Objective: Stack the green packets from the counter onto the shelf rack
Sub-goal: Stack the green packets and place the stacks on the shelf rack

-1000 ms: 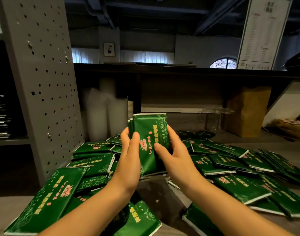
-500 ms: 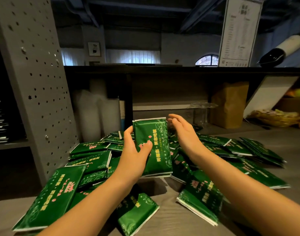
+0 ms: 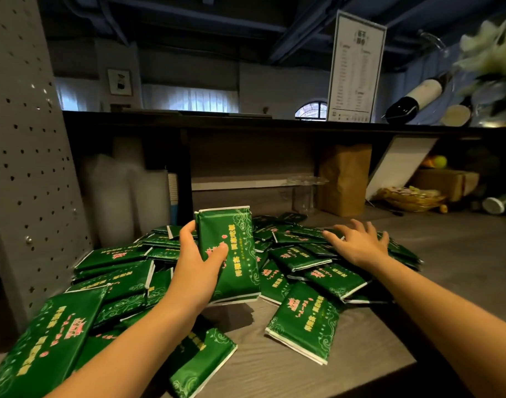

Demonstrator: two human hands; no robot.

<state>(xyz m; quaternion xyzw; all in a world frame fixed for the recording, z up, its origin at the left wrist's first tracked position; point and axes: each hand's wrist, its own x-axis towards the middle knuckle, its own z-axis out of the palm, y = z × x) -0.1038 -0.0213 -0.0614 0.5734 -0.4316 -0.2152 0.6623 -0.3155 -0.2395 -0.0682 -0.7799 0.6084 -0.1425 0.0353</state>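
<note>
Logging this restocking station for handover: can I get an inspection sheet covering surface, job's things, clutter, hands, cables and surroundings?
Surface: grey wood-grain counter, largely covered on the left.
Job's things: loose green packets heaped on it; upright bundle held above the heap.
Clutter: brown paper bag, clear container at the back.
Hands: left hand grips the bundle; right hand spread open over the heap.
Cables: nothing seen.
Surroundings: perforated grey panel left; menu card, bottle on upper ledge.
</note>
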